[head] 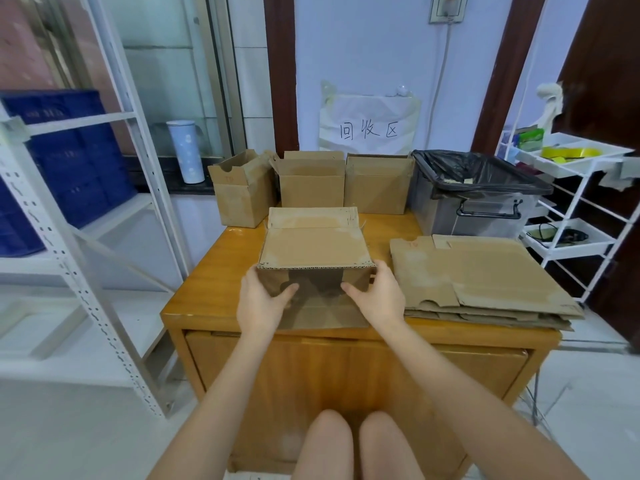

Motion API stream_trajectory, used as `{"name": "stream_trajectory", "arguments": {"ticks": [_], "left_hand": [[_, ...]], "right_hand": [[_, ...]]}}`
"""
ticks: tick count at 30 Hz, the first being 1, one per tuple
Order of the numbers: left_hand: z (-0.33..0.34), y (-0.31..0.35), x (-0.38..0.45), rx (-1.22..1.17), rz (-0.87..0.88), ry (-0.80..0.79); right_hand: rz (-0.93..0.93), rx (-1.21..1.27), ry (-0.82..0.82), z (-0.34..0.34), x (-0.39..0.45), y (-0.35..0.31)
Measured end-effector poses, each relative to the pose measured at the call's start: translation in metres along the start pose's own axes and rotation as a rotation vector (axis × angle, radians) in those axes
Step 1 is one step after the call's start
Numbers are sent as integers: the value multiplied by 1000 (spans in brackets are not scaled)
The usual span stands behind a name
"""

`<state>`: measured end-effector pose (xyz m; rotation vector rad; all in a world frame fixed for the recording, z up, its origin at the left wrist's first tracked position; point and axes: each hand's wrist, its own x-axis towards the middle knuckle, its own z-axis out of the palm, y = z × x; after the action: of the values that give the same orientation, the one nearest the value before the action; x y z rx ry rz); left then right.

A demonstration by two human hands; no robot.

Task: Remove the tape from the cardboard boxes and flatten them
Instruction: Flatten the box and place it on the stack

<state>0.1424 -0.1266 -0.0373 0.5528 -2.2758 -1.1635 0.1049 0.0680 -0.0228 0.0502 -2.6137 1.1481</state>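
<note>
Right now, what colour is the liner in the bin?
Black; the liner shows best in the head view.

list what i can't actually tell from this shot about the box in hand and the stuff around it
Head view only:
- Box in both hands: any remaining tape is too faint to tell.
- Left hand and right hand: fingers hidden behind the box sides.
- Bin: contents mostly hidden by the black liner.
- Flattened stack: count unclear.

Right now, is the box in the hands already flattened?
No. The box held by both hands still stands open; its near opening gapes hollow.
</note>
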Motion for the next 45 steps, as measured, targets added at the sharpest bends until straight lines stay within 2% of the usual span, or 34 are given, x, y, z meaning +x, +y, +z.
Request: {"name": "stream_trajectory", "arguments": {"ticks": [3,9,15,19,23,25,29,31,34,36,38,42,45], "left_hand": [[3,5,-3,86,-10,83],[-4,-5,1,15,91,34],[-27,-13,8,-181,82,-202],[-45,-24,16,-207,112,-383],[-54,-35,25,-74,115,-391],[-59,-37,27,-114,99,-419],[-74,-30,30,-211,138,-660],[-82,-23,40,-179,109,-612],[-86,-1,59,-124,86,-327],[-82,22,65,-61,138,-224],[-72,47,68,55,246,-261],[-38,75,69,468,469,-412],[-17,70,76,651,487,-495]], "right_hand": [[19,-60,33,4,-1,-1],[-30,10,-15,0,3,8],[-62,220,-242,-21,5,20],[-97,230,-325,-32,9,31],[-116,193,-310,-38,11,35],[-117,201,-338,-39,11,34],[-133,223,-493,-50,14,31],[-145,226,-460,-58,24,29],[-154,236,-303,-69,45,11],[-194,207,-273,-72,56,-7],[-221,122,-319,-69,64,-22],[-258,-180,-446,-52,74,-38],[-332,-374,-479,-43,74,-41]]}}
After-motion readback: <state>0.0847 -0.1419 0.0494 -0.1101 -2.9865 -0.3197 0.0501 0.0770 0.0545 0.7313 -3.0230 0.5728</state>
